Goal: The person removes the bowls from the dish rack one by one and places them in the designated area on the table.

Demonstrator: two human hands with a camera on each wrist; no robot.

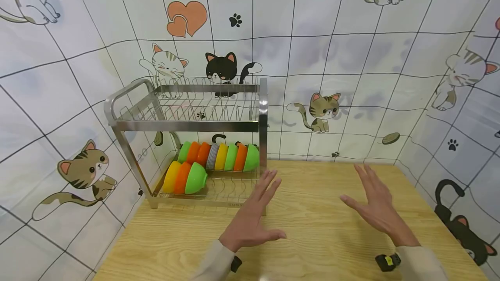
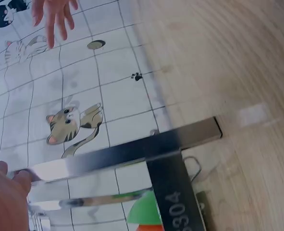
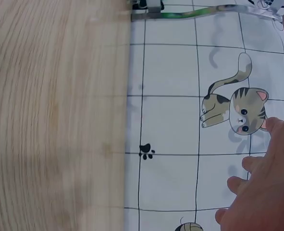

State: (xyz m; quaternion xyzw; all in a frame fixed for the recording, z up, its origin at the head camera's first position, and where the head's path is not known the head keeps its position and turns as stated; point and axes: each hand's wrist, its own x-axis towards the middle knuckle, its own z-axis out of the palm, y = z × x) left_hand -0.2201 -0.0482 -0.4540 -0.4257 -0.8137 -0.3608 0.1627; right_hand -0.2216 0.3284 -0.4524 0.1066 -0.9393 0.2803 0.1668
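A two-tier metal dish rack (image 1: pixel 187 126) stands on the wooden table at the left. On its lower tier, a back row of bowls (image 1: pixel 230 158) in green, orange, yellow and one grey-striped leans on edge. In front of them sit a yellow, an orange and a green bowl (image 1: pixel 196 179). My left hand (image 1: pixel 251 218) is in front of the rack's right post, fingers straight and thumb spread, holding nothing. Over the table's right part, my right hand (image 1: pixel 376 207) is likewise spread and holds nothing; the right wrist view shows its fingers (image 3: pixel 235 184) against the wall.
The wooden tabletop (image 1: pixel 312 194) runs back to a white wall covering (image 1: pixel 308 55) with a black grid and cartoon cats. More covering encloses both sides. The rack's upper tier has wire slots (image 1: pixel 207 109).
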